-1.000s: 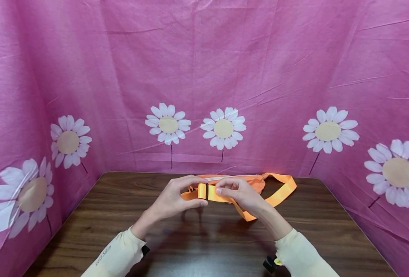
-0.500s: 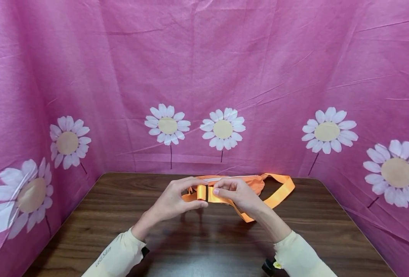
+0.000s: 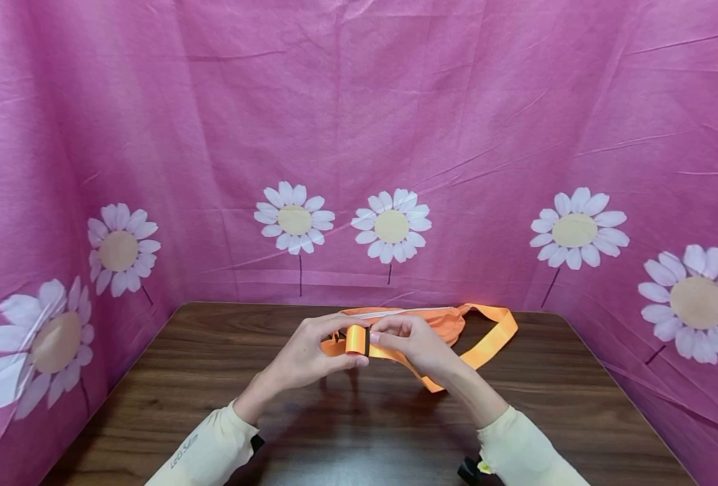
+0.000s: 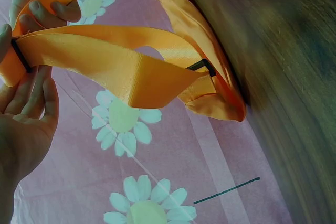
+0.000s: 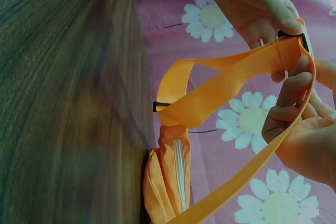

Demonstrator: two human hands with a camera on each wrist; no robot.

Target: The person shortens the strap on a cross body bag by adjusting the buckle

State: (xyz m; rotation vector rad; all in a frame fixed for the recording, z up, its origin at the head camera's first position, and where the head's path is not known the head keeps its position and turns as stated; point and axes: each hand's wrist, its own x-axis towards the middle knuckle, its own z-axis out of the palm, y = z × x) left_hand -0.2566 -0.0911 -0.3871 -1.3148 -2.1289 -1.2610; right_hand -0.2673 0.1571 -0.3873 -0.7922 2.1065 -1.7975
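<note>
An orange webbing strap (image 3: 477,351) runs through a black slider buckle (image 3: 367,341) above the table. My left hand (image 3: 306,349) holds the buckle between thumb below and fingers above. A short strap loop (image 3: 355,339) bulges out on its left side. Just right of the buckle, my right hand (image 3: 418,343) pinches the strap between thumb and curled fingers. Behind both hands lies an orange fabric bag (image 3: 450,324) with a white zipper (image 5: 179,174), partly hidden in the head view. A second black buckle (image 4: 203,66) joins the strap to the bag's end.
The dark wood-grain table (image 3: 359,432) spreads beneath the hands and on both sides. A pink curtain (image 3: 359,121) printed with white daisies stands around its back and sides. The strap's long loop hangs over the table at the right.
The buckle and my left fingertips have shifted slightly right, nearer my right hand. The strap loop at the buckle looks a little wider. The bag stays in place.
</note>
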